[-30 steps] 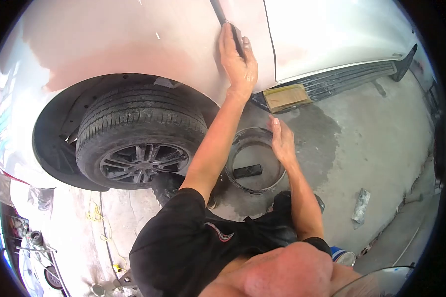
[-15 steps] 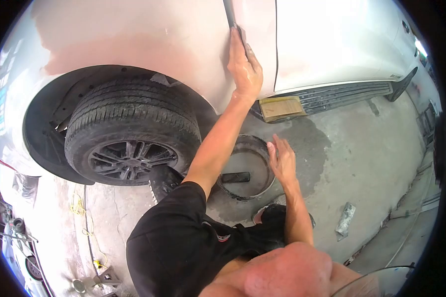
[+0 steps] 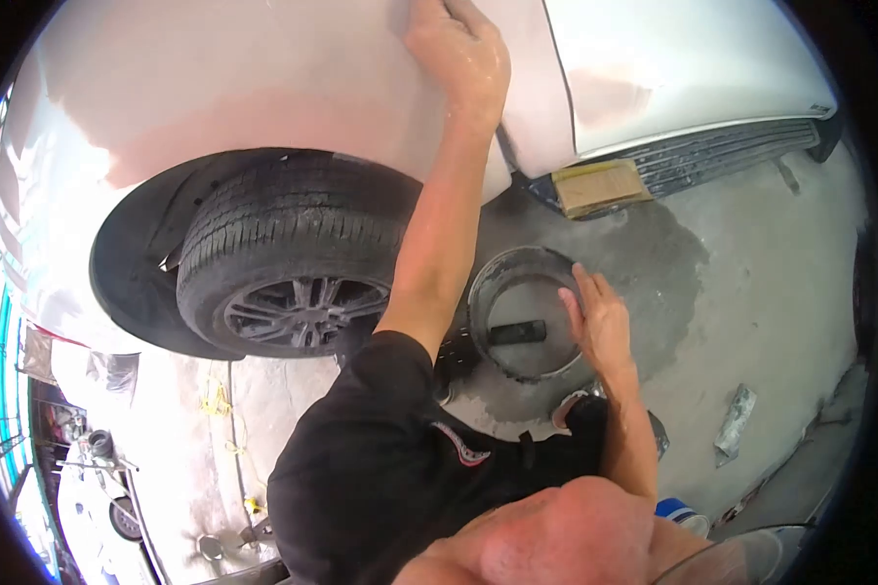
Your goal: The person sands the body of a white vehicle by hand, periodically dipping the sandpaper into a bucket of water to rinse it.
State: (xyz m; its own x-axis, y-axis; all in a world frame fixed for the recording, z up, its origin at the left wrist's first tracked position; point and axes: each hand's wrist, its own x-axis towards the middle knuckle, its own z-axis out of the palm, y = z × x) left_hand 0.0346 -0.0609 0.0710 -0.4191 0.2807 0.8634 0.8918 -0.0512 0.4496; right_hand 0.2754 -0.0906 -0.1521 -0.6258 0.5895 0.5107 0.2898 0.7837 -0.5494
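Finding: no text, number, brand name or sign can be read at this moment.

Surfaces checked:
- Black short-sleeved shirt: carries a small red-and-white emblem. Its outline shows, but any lettering is too small to tell.
- Black rubber tyre: the sidewall markings are blurred and not legible.
- Pale silver car body panel: plain painted surface, nothing legible.
- Round grey bucket: stained wall, nothing legible.
- Blue-and-white can at the lower edge: the print is not readable.
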